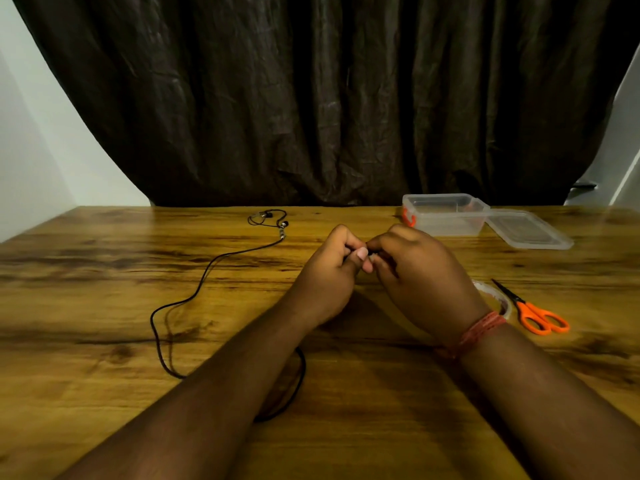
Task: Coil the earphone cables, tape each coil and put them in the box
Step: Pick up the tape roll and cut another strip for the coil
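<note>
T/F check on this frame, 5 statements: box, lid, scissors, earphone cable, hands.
1. The clear box stands open, its lid lying beside it on the table. True.
2. The orange-handled scissors are in the left hand. False: they lie on the table, right of the right hand.
3. The black earphone cable is coiled and taped in the box. False: it trails loose across the table, earbuds at the far end.
4. Both hands meet at the fingertips over the table, pinching something small and dark. True.
5. A tape roll sits beside the scissors, partly hidden by the right wrist. True.
</note>
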